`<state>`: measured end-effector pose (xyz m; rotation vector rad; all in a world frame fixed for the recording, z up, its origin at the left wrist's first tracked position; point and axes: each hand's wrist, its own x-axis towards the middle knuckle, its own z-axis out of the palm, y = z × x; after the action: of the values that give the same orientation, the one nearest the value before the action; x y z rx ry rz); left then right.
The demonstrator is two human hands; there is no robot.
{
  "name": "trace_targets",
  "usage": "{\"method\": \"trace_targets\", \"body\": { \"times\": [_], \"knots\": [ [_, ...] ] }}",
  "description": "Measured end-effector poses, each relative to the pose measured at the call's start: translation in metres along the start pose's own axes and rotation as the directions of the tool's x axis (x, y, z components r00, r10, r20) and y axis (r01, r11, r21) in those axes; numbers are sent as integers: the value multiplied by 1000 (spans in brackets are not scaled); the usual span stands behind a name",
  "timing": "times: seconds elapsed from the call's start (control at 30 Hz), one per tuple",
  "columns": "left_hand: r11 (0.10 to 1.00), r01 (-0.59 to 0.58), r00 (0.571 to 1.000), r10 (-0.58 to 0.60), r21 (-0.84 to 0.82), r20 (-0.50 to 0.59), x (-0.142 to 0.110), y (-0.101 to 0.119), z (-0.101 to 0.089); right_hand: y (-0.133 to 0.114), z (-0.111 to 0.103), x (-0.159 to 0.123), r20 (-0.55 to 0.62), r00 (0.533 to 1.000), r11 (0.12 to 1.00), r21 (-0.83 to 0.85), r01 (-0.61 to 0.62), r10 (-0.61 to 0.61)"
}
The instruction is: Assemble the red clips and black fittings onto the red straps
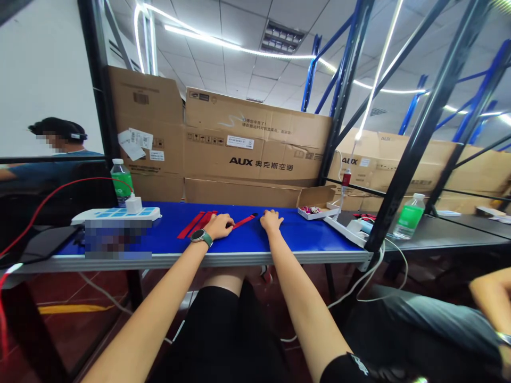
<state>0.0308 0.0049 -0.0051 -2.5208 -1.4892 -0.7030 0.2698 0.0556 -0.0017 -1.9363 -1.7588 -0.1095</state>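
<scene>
On the blue table top (311, 234), a flat red strap (244, 221) with a black tip lies slantwise between my two hands. My left hand (219, 226), with a watch (200, 238) on its wrist, is closed at the strap's near left end. Just past the black tip is my right hand (272, 220), its fingers curled down toward the table; whatever they may hold is hidden. Several more red straps (191, 224) lie side by side to the left of my left hand, partly covered by it.
A power strip (115, 214) with a white charger (133, 204) and a bottle (122, 181) stand left. An open small box (318, 210) with small items and another power strip (347, 231) lie right. Cardboard boxes (255, 143) wall the back. People sit at both sides.
</scene>
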Motion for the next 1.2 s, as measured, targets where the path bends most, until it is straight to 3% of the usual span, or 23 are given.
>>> {"method": "trace_targets", "body": {
  "times": [0.2, 0.47, 0.63, 0.8, 0.9, 1.07, 1.2],
  "knots": [
    [1000, -9, 1000, 9, -28, 2, 0, -1, 0, 6, -2, 4, 62, 996, 998, -11, -65, 65],
    [999, -14, 1000, 14, -39, 4, 1, -4, 3, 14, -2, 12, -39, 999, 981, 195, 16, -9],
    [996, -49, 997, 44, -71, -65, 1, -3, 1, 2, -5, 13, -210, 973, 845, 499, 192, -97],
    [973, -141, 983, 114, -185, -145, 2, 3, -5, -18, 2, 9, -156, 963, 694, 669, 267, -220],
    [961, -182, 976, 151, -209, -155, 4, 4, -3, -34, 14, 3, -110, 935, 671, 669, 320, -337],
    [976, -179, 982, 171, -122, -75, 8, -5, 7, -50, 27, -5, -20, 894, 725, 578, 375, -447],
    [986, -166, 986, 165, -33, -25, 8, -9, 11, -47, 27, -6, -21, 800, 688, 497, 529, -600]
  ]
}}
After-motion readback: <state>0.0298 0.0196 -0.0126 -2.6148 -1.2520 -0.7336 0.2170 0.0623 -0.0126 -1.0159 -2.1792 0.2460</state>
